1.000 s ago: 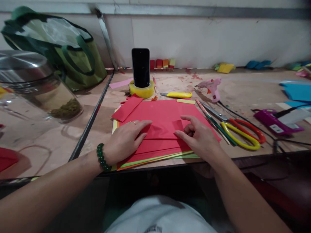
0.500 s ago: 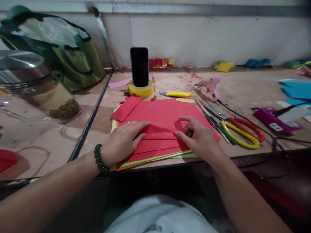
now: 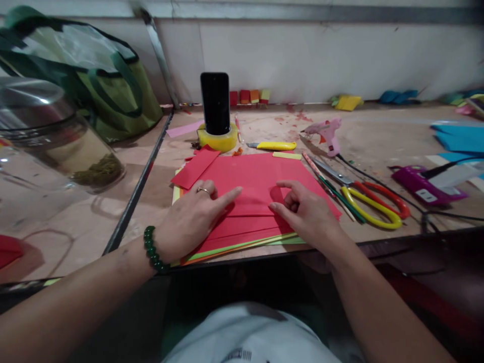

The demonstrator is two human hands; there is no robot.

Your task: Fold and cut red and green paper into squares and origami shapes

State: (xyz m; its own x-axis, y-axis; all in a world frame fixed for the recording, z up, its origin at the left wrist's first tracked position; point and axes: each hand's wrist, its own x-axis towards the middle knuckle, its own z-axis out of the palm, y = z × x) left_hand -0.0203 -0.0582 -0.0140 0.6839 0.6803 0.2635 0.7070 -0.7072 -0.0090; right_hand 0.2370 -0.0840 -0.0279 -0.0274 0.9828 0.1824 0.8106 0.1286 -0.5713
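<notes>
While both hands lie over the paper near the front edge of the tabletop point(image 3: 272, 126), the left hand point(image 3: 191, 219), with a ring and a green bead bracelet point(image 3: 151, 249), has one digit stretched across the red paper point(image 3: 257, 174) and its other fingers bent; whether it grips anything I cannot tell. The right hand point(image 3: 308, 206) has thumb and forefinger parted by a narrow gap beside the creased part of that paper, its other fingers curled in. The red paper lies flat on top of a stack, with green and orange sheets point(image 3: 204, 256) showing below it along the tabletop's front edge. A red strip point(image 3: 196, 169) lies slantwise over the stack's far left corner.

Towards the tabletop's back edge, a phone point(image 3: 215, 103) stands upright at a roll of yellow tape point(image 3: 217, 142). A yellow cutter point(image 3: 278, 146) lies just beyond the stack, and a pink glue gun point(image 3: 327, 136) farther right. Along the stack's right side are a green pencil point(image 3: 342, 199) and scissors point(image 3: 372, 204) with yellow and orange handles. Left of a dark seam point(image 3: 136, 201), a lidded glass mug point(image 3: 102, 171) stands near a green bag point(image 3: 124, 108) at the back.
</notes>
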